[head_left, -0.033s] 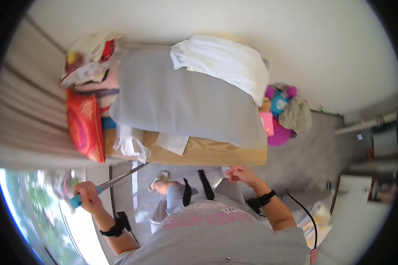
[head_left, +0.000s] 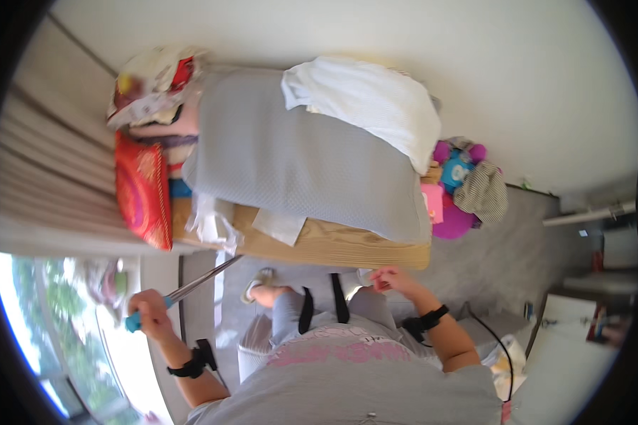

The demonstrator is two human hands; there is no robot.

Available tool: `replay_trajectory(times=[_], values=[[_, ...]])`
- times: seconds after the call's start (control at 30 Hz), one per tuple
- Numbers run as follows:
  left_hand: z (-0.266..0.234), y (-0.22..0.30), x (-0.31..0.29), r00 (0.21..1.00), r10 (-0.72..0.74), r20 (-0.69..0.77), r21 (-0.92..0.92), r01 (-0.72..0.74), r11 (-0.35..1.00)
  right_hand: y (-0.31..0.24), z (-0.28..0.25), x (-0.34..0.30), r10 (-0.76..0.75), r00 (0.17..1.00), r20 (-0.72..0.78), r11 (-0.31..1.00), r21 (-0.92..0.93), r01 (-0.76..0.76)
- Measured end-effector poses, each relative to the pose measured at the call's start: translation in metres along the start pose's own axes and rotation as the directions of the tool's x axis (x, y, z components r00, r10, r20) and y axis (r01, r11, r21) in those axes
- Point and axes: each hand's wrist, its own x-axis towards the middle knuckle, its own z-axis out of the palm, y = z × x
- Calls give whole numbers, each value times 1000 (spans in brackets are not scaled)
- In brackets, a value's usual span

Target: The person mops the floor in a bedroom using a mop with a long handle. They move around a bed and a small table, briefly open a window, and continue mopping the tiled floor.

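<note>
My left hand [head_left: 151, 312] is wrapped round the teal handle [head_left: 132, 323] of a pole with a thin metal shaft [head_left: 205, 277]. The shaft slants up to the right, and its far end disappears beneath the front edge of a wooden bed or bench [head_left: 333, 255]. My right hand [head_left: 395, 280] is just in front of that edge, towards its right end. Its fingers are loosely bent and apart, with nothing visible in them. On the wood lie a clear plastic bag [head_left: 213, 223] and a pale sheet [head_left: 280, 225].
A grey quilted mat [head_left: 255, 149] and a white cloth [head_left: 368, 106] cover the wooden top. At left are a red cushion [head_left: 142, 191] and a stuffed plastic bag [head_left: 149, 88]. Beyond the right end sit a purple-and-blue plush toy [head_left: 457, 170] and a pink box [head_left: 432, 202]. A curtain [head_left: 42, 156] hangs beside a window.
The whole view has shifted slightly, with the surroundings sitting a little further right. My left hand keeps its hold on the pole, and my right hand stays by the wooden edge.
</note>
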Motion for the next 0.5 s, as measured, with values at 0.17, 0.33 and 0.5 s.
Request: replay_trajectory(times=[0.17, 0.33, 0.5], values=[[82, 38, -100, 988, -154, -13, 256, 153, 954, -20, -77, 8, 134, 978, 157, 964, -248, -93], [132, 63, -206, 981, -100, -166, 414, 162, 896, -16, -58, 31, 214, 906, 365, 920, -388, -61], [189, 61, -280, 971, -83, -224, 448, 178, 876, 4, -20, 31, 274, 874, 401, 929, -345, -132]])
